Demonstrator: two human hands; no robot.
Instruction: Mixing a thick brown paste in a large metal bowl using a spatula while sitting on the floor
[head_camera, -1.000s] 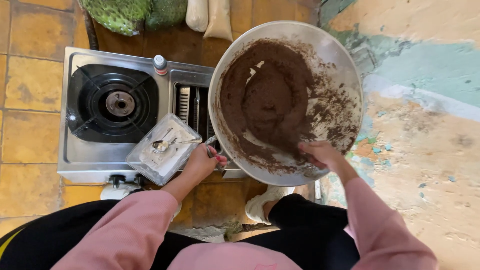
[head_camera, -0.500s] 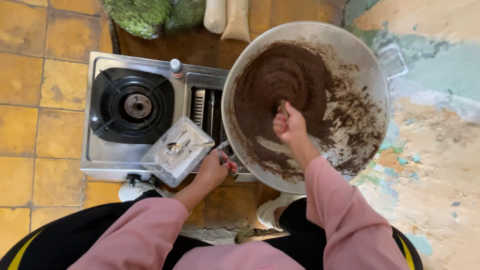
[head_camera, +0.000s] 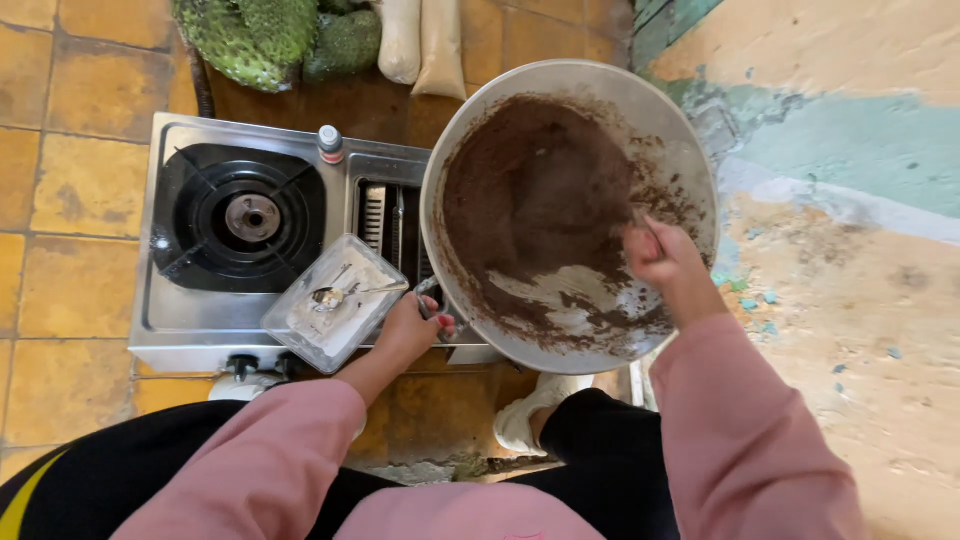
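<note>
The left hand (head_camera: 412, 330) curls tight around the handle of the large round metal pan (head_camera: 570, 215) sitting on the steel stove (head_camera: 190, 325). The right hand (head_camera: 662, 255), fisted around a hidden utensil, reaches into its brown paste (head_camera: 535, 195).

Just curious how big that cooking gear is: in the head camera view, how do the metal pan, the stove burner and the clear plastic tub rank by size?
1. Metal pan
2. Stove burner
3. Clear plastic tub

I am seeing a dull metal wok (head_camera: 690, 170) with rough, matt brown mixture (head_camera: 535, 195), a shiny steel stove (head_camera: 170, 320), and a clear plastic box (head_camera: 335, 300).
</note>
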